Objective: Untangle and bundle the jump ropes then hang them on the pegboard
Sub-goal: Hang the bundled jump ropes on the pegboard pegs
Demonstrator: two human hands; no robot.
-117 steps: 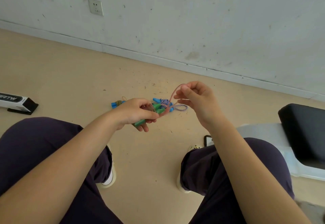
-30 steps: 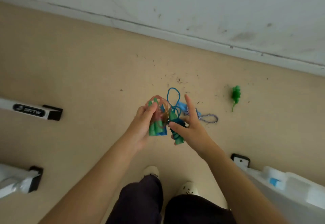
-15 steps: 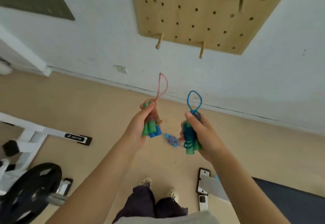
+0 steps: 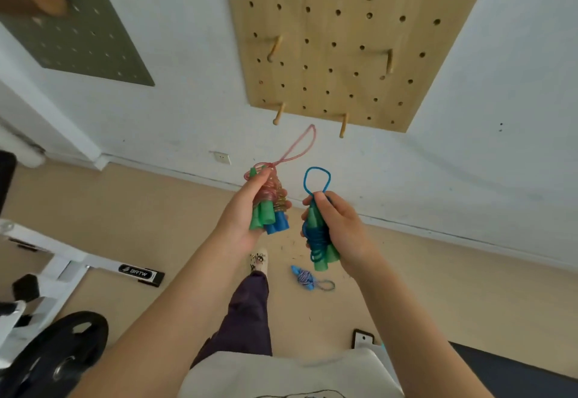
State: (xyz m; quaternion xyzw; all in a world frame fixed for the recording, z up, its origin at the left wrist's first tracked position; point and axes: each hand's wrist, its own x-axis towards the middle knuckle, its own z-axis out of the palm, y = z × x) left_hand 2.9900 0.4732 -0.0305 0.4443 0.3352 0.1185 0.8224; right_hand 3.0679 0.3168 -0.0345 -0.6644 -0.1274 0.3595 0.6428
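My left hand (image 4: 242,214) grips a bundled pink jump rope (image 4: 271,199) with green and blue handles; its pink loop sticks up toward the wall. A bundled blue jump rope (image 4: 317,236) with green handles is held in my right hand (image 4: 339,229), and its blue loop stands above my thumb. The wooden pegboard (image 4: 344,38) hangs on the wall above both hands, with several wooden pegs. Its two lowest pegs (image 4: 278,113) are just above the pink loop. A third bundled rope, blue and white (image 4: 305,279), lies on the floor below my right hand.
A green perforated panel (image 4: 78,38) hangs on the wall at left. A white gym frame (image 4: 62,269) and a black weight plate (image 4: 56,357) are at lower left. A dark padded bench (image 4: 513,369) is at lower right. My foot (image 4: 259,260) stands on the tan floor.
I have stood up from sitting and my view has lifted from the floor to the pegboard. Each hand now holds one bundle raised closer to the board; the blue-white bundle stays on the floor.
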